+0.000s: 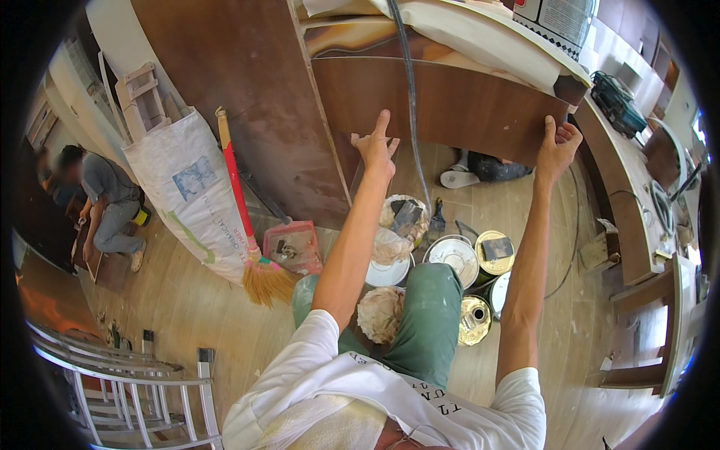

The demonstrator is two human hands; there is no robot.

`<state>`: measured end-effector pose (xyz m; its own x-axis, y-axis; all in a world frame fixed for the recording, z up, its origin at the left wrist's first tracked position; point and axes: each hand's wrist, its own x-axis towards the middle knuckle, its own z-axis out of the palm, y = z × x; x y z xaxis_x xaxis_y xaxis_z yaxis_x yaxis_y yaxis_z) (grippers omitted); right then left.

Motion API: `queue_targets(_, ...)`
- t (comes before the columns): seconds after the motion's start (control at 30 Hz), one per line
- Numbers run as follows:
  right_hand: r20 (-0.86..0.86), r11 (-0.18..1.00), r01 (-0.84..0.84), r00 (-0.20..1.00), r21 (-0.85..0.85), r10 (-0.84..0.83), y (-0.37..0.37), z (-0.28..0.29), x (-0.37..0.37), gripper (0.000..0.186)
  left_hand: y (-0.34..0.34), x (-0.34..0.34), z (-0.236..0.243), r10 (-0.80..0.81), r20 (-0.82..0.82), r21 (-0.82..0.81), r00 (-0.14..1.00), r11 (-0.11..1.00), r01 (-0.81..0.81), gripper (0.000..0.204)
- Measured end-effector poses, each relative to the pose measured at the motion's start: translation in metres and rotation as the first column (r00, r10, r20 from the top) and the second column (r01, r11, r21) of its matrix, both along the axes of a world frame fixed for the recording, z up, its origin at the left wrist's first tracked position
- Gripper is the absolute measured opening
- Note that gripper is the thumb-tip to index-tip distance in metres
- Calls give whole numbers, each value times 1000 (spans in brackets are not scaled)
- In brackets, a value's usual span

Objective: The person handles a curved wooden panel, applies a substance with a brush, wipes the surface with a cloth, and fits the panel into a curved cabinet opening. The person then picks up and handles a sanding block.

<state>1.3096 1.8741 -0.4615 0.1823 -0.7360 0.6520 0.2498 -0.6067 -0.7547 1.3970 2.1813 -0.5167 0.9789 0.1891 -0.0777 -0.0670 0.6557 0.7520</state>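
Both my arms reach up to a long brown laminate panel (450,101) on the front of a wooden counter. My left hand (377,147) lies flat against the panel's left end with the fingers spread. My right hand (558,147) grips the panel's right end, fingers curled over its edge. A black cable (409,90) hangs down across the panel between my hands. Below me are my green trousers (427,315) and a crumpled rag (380,313).
Several open tins (459,259) and a brush (437,219) sit on the wood floor under the panel. A red-handled broom (244,217) and a white sack (191,191) lean at left. A person (105,202) crouches far left. An aluminium ladder (127,382) lies lower left. Someone's foot (459,178) shows under the counter.
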Motion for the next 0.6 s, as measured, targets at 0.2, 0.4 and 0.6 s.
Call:
queue_targets(0.2, 1, 999, 37, 999, -37, -37, -4, 0, 1, 46, -5, 5, 1, 24, -46, -15, 999, 1000, -24, 108)
queue_targets(0.4, 18, 999, 7, 1000, -39, -6, -7, 1, 0, 45, -5, 10, -1, -11, -21, -28, 1000, 1000, 10, 115)
queue_targets(0.6, 30, 1000, -27, 999, 3, 27, 0, 4, -2, 46, -3, 13, -1, -1, -57, -31, 998, 1000, -1, 115)
